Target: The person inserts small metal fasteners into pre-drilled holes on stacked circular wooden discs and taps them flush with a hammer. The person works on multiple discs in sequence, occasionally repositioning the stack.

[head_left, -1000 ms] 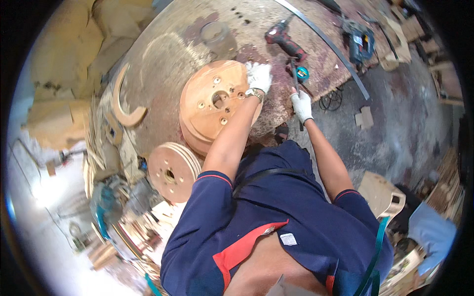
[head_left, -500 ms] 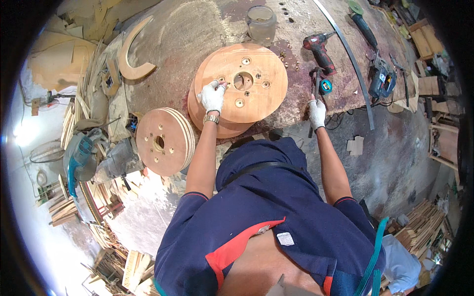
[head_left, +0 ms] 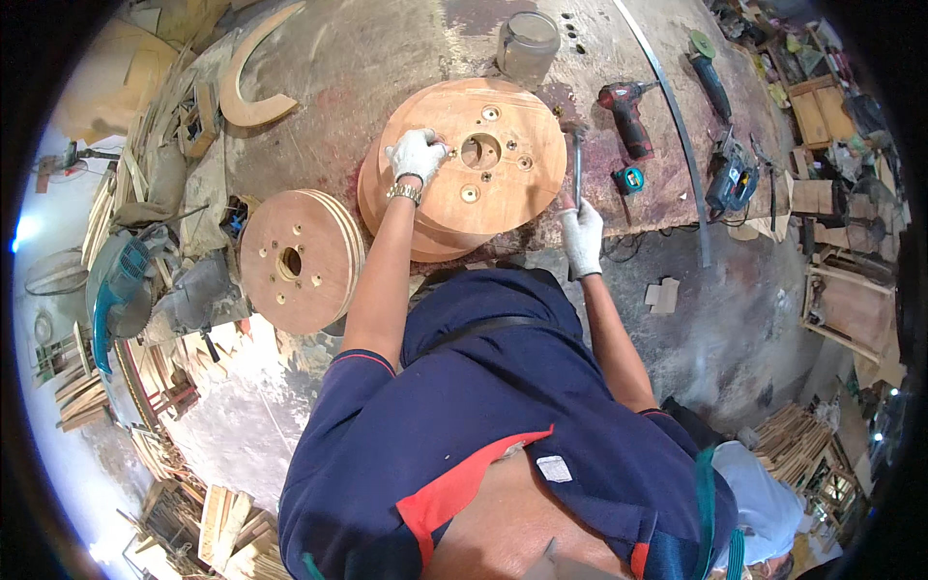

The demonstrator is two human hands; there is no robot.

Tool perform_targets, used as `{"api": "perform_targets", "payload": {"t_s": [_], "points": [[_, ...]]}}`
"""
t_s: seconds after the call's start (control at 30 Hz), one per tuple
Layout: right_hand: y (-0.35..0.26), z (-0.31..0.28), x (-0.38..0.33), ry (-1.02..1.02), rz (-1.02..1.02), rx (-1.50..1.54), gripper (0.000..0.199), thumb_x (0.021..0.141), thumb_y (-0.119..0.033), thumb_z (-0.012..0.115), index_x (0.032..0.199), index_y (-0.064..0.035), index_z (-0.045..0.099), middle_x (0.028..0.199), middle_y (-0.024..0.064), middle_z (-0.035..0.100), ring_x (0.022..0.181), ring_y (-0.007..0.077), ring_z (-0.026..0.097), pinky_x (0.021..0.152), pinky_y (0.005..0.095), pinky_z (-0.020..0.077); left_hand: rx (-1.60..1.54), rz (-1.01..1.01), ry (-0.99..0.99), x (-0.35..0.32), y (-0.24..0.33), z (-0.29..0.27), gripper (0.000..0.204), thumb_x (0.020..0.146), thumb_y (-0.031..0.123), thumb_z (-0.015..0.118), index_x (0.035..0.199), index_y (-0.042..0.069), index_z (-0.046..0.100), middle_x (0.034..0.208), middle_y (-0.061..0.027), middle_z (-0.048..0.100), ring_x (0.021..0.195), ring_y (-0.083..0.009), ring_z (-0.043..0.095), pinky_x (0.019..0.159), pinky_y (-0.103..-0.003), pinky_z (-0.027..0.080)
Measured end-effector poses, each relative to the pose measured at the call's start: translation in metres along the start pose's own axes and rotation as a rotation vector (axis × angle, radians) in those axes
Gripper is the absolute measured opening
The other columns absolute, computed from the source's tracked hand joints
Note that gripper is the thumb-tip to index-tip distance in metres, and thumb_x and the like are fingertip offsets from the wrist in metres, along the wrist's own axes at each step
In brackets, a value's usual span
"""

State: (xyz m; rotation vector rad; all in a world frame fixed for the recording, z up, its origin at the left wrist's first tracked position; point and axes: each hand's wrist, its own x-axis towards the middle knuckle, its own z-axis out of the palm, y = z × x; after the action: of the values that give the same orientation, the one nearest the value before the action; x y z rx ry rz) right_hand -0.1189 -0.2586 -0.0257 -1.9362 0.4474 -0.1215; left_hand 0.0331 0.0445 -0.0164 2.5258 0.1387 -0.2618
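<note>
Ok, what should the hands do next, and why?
Perhaps bring the hammer toward the left hand: the right hand grips it beside the wooden disc, while the left hand is over the disc, left of its central hole.

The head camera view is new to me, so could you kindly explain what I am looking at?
Certainly. There is no robot here: a person works with their own two hands, both in white gloves. The wide fisheye camera sits on the person's head and looks down, so straight edges bend near the rim, and picture left is the person's left.

On the worktable lie stacked wooden discs, a curved wooden piece, a clear jar, a red-and-black power driver and a jigsaw.

The left hand is at the top disc, near a small hole; whether it pinches something is unclear. The right hand grips a hammer-like tool by its handle.
</note>
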Motion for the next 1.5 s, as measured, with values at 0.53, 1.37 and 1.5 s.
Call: {"api": "perform_targets", "payload": {"t_s": [0.53,1.37,1.5], "points": [[-0.035,0.051,0.041,-0.068,-0.172,-0.331,0.041,0.096,-0.040,0.065,0.097,0.0012,0.069,0.093,0.0195,0.067,0.085,0.0329,0.066,0.078,0.0425,0.0504,0.011,0.024,0.182,-0.032,-0.035,-0.008,0.024,0.084,0.043,0.072,0.093,0.022,0.080,0.099,-0.0038,0.070,0.109,-0.0295,0.060,0.096,-0.053,0.036],[-0.227,0.068,-0.041,-0.470,-0.539,-0.293,0.024,0.101,-0.028,0.059,0.103,-0.0040,0.059,0.070,0.0185,0.063,0.066,0.0414,0.067,0.061,0.0440,0.0501,0.385,-0.220,0.636,-0.022,-0.062,0.009,0.051,0.087,0.030,0.067,0.132,0.011,0.053,0.128,-0.0156,0.056,0.122,-0.0328,0.052,0.102,-0.050,0.040],[-0.207,0.057,-0.045,-0.377,-0.638,-0.067,0.016,0.087,-0.011,0.065,0.101,-0.0056,0.057,0.073,0.0108,0.062,0.066,0.0278,0.062,0.062,0.0359,0.0493,0.383,-0.247,0.571,-0.030,-0.050,0.000,0.057,0.086,0.028,0.069,0.138,0.011,0.050,0.129,-0.0156,0.057,0.121,-0.0318,0.054,0.100,-0.049,0.041]]}}
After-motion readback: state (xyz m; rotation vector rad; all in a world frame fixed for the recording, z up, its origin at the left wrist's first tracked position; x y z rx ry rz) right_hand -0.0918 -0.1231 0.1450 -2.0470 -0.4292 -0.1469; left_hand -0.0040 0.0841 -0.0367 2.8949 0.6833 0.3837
